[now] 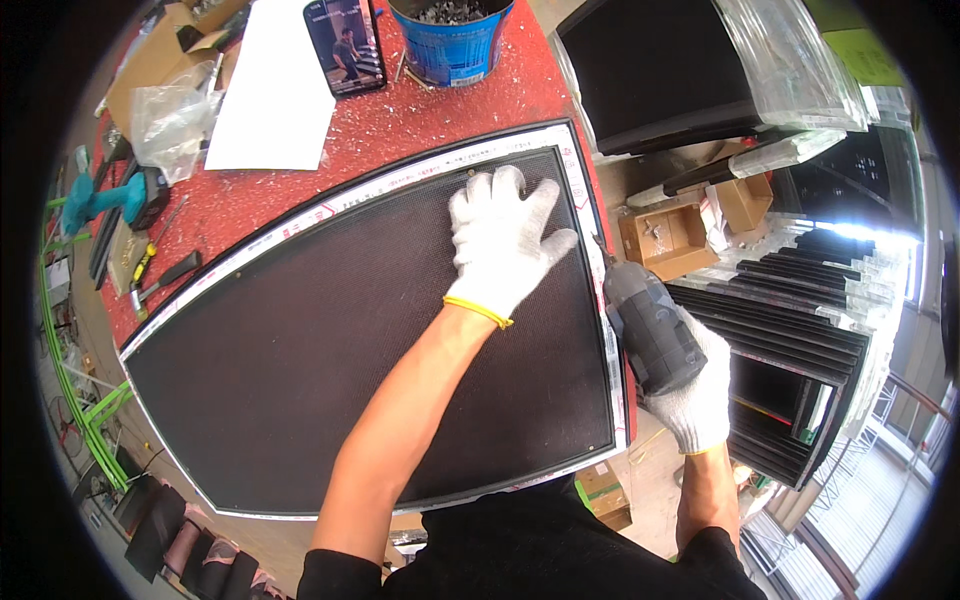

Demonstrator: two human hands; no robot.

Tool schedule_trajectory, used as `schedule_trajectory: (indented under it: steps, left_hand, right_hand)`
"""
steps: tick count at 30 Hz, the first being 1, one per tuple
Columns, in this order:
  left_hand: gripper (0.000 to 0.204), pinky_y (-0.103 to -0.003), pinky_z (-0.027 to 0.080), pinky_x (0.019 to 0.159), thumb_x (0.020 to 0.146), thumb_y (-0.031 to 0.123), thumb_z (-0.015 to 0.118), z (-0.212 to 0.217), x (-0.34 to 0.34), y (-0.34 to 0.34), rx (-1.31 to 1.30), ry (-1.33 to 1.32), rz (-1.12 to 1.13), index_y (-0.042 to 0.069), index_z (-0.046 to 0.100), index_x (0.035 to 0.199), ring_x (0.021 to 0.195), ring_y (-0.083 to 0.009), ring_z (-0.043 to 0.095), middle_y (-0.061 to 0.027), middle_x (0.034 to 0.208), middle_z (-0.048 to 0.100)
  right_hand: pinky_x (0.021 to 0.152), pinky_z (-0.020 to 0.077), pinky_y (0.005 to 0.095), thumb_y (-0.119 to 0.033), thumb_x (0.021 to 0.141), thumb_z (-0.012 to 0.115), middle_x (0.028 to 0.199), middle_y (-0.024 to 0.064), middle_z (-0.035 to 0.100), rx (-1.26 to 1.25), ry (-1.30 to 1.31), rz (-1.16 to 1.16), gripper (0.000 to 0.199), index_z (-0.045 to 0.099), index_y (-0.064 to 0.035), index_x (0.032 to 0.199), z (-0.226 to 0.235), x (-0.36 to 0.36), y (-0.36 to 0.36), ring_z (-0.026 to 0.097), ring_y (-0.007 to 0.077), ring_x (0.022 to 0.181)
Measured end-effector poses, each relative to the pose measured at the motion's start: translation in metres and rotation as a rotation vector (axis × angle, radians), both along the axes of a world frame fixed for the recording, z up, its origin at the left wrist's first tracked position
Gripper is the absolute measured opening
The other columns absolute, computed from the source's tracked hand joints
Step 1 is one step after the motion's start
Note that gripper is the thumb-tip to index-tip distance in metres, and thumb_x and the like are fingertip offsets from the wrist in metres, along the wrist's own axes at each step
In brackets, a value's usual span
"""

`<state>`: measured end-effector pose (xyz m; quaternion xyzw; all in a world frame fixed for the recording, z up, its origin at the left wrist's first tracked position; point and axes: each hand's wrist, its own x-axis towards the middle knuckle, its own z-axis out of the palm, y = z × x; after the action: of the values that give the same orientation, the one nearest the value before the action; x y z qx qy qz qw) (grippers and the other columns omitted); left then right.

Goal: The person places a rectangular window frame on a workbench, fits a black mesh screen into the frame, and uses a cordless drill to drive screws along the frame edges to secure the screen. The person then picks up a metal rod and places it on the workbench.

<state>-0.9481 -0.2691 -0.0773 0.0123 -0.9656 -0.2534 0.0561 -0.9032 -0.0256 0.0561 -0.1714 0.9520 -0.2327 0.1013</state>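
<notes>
A large framed mesh screen (pixel 330 360) with a curved far side lies on the red table. Its frame (pixel 400 178) is covered with white printed film and edged in black. My left hand (pixel 505 235), in a white knit glove with a yellow cuff, presses flat on the mesh near the far right corner, fingers spread. My right hand (pixel 695 395), gloved likewise, is wrapped around a dark grey power drill (pixel 650 325). The drill's tip points at the right edge of the frame; whether it touches is too small to tell.
On the red table (pixel 400 125) stand a blue tin of metal bits (pixel 455 45) and a phone (pixel 345 45) beside white paper (pixel 270 95). A teal drill (pixel 115 203) and a hammer (pixel 165 275) lie at left. At right are cardboard boxes (pixel 665 240) and stacked black frames (pixel 790 330).
</notes>
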Motion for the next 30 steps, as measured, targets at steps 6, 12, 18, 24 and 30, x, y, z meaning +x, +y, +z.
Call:
schedule_trajectory:
  steps: [6,12,18,24,30]
  left_hand:
    - [0.058,-0.054,0.043,0.101,0.077,0.048,0.095,-0.002,0.001,0.001,0.057,0.053,0.028,0.027,0.079,0.128,0.118,-0.0346,0.056,-0.0071,0.122,0.061]
    - [0.053,-0.053,0.042,0.1,0.078,0.046,0.095,-0.002,0.001,0.001,0.091,0.046,0.054,0.029,0.08,0.126,0.118,-0.033,0.056,-0.0046,0.12,0.061]
    - [0.045,-0.052,0.042,0.099,0.079,0.045,0.093,-0.001,-0.001,0.002,0.099,0.024,0.059,0.03,0.079,0.12,0.118,-0.0322,0.056,-0.0032,0.117,0.059]
    - [0.044,-0.052,0.048,0.092,0.077,0.041,0.094,-0.003,-0.001,0.002,0.093,0.125,0.074,0.023,0.079,0.114,0.111,-0.0301,0.06,-0.0044,0.112,0.061]
    - [0.057,-0.063,0.039,0.113,0.07,0.044,0.099,0.002,-0.003,-0.007,0.077,0.189,-0.003,0.025,0.079,0.12,0.129,-0.035,0.055,-0.0079,0.132,0.062]
  right_hand:
    - [0.084,0.0649,0.0425,-0.023,0.079,0.098,0.102,0.0215,0.082,0.061,-0.137,-0.071,0.055,0.079,-0.0012,0.126,-0.006,-0.021,-0.019,0.081,0.041,0.092]
    - [0.09,0.0636,0.0377,0.0,0.083,0.084,0.116,0.0191,0.081,0.092,-0.198,-0.072,0.044,0.079,-0.0029,0.127,-0.008,-0.024,-0.03,0.08,0.0386,0.099]
    - [0.089,0.0636,0.0369,0.0,0.084,0.085,0.118,0.0183,0.082,0.094,-0.27,-0.157,0.045,0.08,-0.0031,0.129,-0.008,-0.023,-0.037,0.08,0.037,0.1]
    - [0.088,0.0635,0.0382,-0.002,0.086,0.086,0.114,0.0189,0.082,0.095,-0.254,-0.174,0.042,0.079,-0.0023,0.127,-0.006,-0.022,-0.049,0.08,0.0373,0.097]
    - [0.085,0.0639,0.0436,-0.017,0.075,0.098,0.1,0.0211,0.08,0.252,-0.086,-0.153,0.057,0.076,-0.004,0.126,-0.006,-0.001,-0.074,0.08,0.0419,0.093]
